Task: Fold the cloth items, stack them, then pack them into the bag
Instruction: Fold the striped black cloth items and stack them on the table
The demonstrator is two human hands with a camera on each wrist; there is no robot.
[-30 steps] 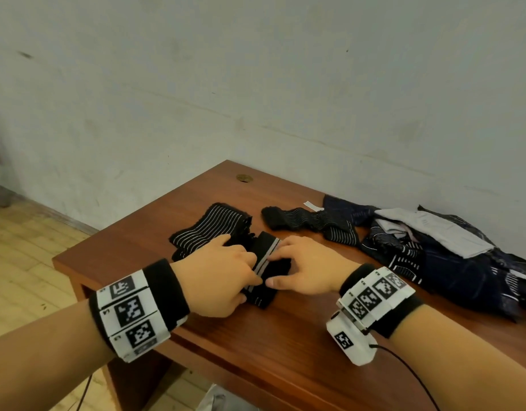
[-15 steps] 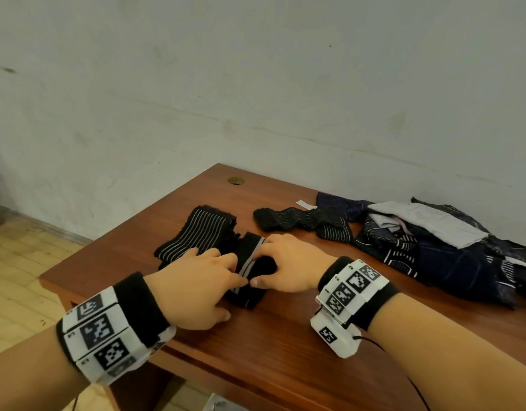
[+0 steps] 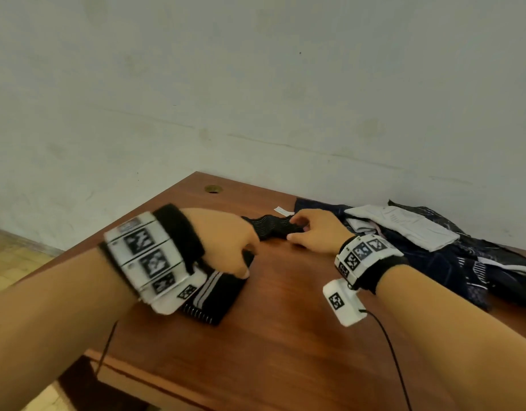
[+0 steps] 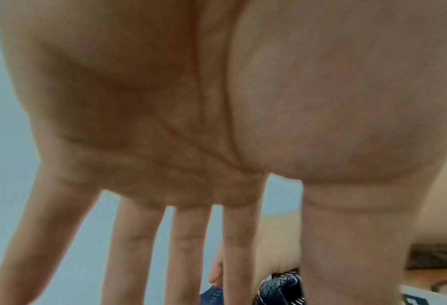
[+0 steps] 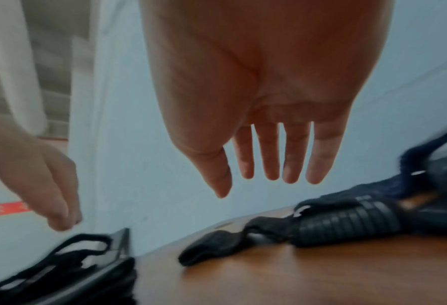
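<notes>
**Left palm spread wide over the cloth**

The left hand (image 4: 217, 123) fills nearly the whole view, palm toward the camera, its fingers (image 4: 188, 247) straight and spread, holding nothing. Pale wall shows through the gaps. Low between the forefinger and thumb lies a dark sock (image 4: 279, 289) with thin white stripes. Just behind it the right hand (image 4: 264, 253) shows, blurred. A strip of worktop (image 4: 431, 276) shows at the lower right.

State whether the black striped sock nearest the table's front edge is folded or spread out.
Folded: the sock lies as a compact, layered rectangle beneath the left wrist.
</notes>
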